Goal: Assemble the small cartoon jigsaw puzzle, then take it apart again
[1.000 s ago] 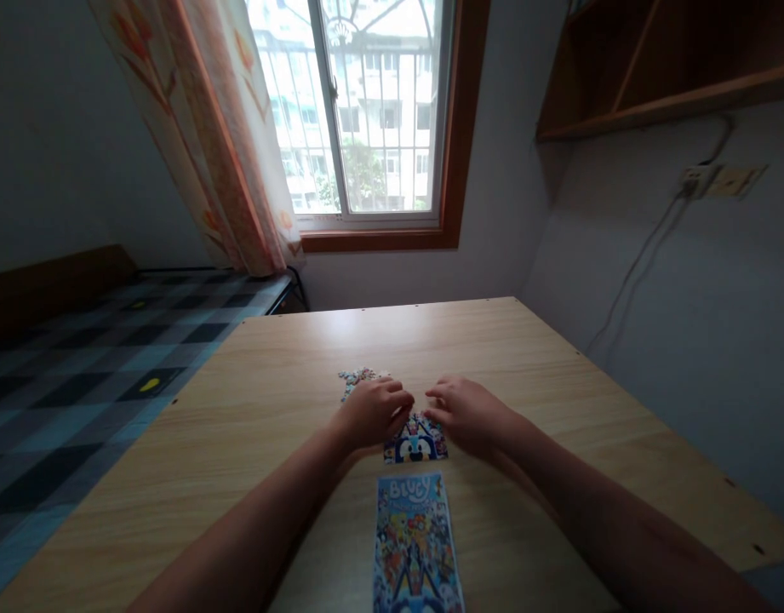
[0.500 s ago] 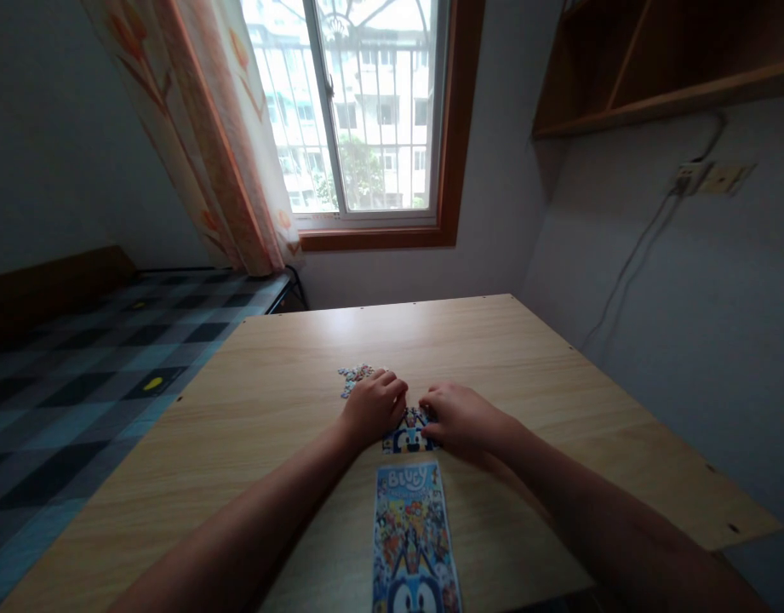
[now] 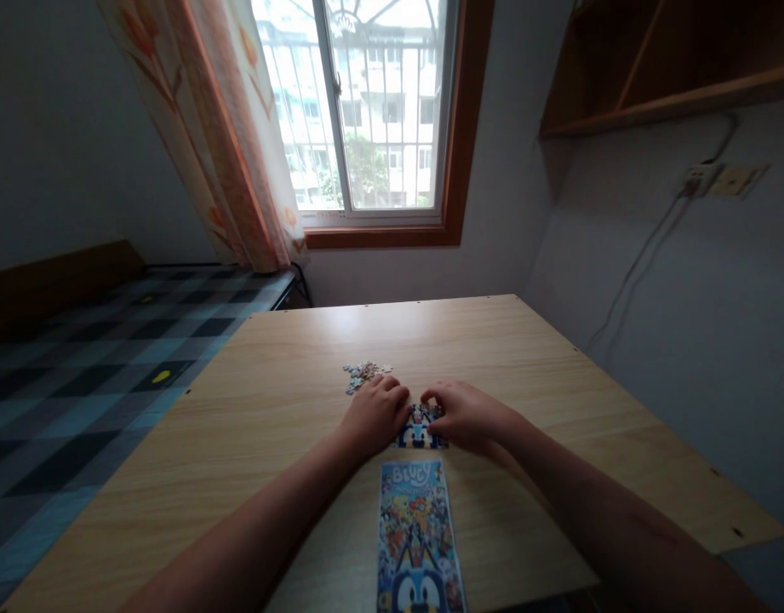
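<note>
A partly joined jigsaw puzzle [image 3: 418,436] lies on the wooden table, showing a blue cartoon dog's eyes and ears. My left hand [image 3: 377,413] rests palm down at its left edge, fingers lying loosely over that side. From the right, my right hand [image 3: 468,415] reaches over the puzzle's right part. Its thumb and forefinger are bent with a gap between them, and no piece shows there. Just beyond my left hand is a small heap of loose puzzle pieces [image 3: 366,371]. Nearer to me lies a tall "Bluey" picture sheet [image 3: 417,519] with the same dog face at its bottom.
The pale wooden table [image 3: 289,358] reaches toward the window [image 3: 385,128]. Left of it stands a bed [image 3: 111,366] with a checked cover, below a curtain [image 3: 219,128]. A wall shelf [image 3: 672,94] and a socket with a cord [image 3: 698,180] are on the right.
My right hand's thumb and forefinger have parted a little over the puzzle. My left hand stays at the left edge. The whole view has shifted slightly.
</note>
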`<state>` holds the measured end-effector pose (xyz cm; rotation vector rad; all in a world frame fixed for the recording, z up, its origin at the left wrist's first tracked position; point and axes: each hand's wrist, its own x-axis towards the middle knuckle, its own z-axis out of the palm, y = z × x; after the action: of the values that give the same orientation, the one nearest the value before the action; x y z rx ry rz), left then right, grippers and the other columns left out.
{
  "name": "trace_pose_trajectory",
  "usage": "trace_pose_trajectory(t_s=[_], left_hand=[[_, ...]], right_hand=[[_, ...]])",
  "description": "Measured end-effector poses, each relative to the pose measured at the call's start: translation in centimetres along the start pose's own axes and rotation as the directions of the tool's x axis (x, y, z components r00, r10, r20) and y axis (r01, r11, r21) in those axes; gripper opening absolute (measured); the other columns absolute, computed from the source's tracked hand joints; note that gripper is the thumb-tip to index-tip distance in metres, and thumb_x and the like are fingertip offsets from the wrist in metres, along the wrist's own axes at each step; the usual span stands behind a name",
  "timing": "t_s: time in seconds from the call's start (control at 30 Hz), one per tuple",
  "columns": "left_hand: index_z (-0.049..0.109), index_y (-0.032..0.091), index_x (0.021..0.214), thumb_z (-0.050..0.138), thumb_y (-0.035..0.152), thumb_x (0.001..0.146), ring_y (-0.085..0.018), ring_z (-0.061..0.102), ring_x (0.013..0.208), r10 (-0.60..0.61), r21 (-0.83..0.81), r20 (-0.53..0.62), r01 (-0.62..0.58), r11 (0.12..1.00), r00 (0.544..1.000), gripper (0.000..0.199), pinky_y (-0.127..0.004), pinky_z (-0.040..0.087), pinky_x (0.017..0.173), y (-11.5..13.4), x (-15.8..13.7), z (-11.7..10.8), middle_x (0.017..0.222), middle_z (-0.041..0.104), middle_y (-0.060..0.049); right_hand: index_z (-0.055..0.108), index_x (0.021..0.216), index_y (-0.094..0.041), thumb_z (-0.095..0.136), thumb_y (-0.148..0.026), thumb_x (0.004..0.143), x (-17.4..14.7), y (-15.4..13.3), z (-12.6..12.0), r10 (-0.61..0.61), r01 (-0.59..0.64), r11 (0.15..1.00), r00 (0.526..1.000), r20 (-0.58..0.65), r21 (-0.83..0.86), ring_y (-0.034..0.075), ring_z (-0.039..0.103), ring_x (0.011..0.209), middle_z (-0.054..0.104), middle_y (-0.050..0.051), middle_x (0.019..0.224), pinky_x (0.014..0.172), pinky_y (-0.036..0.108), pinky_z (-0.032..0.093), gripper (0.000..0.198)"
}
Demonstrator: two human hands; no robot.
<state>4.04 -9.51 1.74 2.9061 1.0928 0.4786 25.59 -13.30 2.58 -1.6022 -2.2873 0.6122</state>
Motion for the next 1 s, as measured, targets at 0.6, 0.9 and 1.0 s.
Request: trace_pose_trajectory(t_s=[0.6,0.9,1.0], left_hand=[[0.066,0.016,0.092,0.047,0.025,0.101,-0.026,0.058,0.095,-0.030,0.126,0.063,0.022,0.992,0.998,0.023,-0.042,0.046,0.088,1.0,-0.6,-0.4,0.098,0.066,-0.011],[0.066,0.018,0.094,0.051,0.025,0.097,-0.026,0.057,0.098,-0.066,0.079,0.040,0.063,0.995,0.997,0.017,-0.040,0.045,0.089,0.7,-0.7,-0.2,0.101,0.066,-0.010],[0.066,0.018,0.094,0.051,0.024,0.096,-0.026,0.056,0.098,-0.071,0.076,0.035,0.068,0.995,0.997,0.017,-0.040,0.045,0.090,0.7,-0.7,-0.2,0.101,0.066,-0.010]], right_hand=[[0.074,0.101,-0.018,0.069,-0.016,0.077,0.5,0.1,0.2,-0.006,0.008,0.999,0.999,-0.041,0.054,0.014,0.056,0.080,0.067,0.004,0.090,0.071,0.022,0.038,0.025],[0.072,0.100,-0.018,0.067,-0.014,0.077,0.6,0.1,0.1,0.000,0.003,0.994,1.000,-0.021,0.113,0.012,0.058,0.076,0.069,0.001,0.086,0.066,0.020,0.038,0.023],[0.071,0.100,-0.018,0.067,-0.013,0.078,0.6,0.2,0.1,-0.007,0.009,0.991,1.000,-0.015,0.134,0.012,0.059,0.075,0.069,0.000,0.084,0.065,0.020,0.038,0.023]])
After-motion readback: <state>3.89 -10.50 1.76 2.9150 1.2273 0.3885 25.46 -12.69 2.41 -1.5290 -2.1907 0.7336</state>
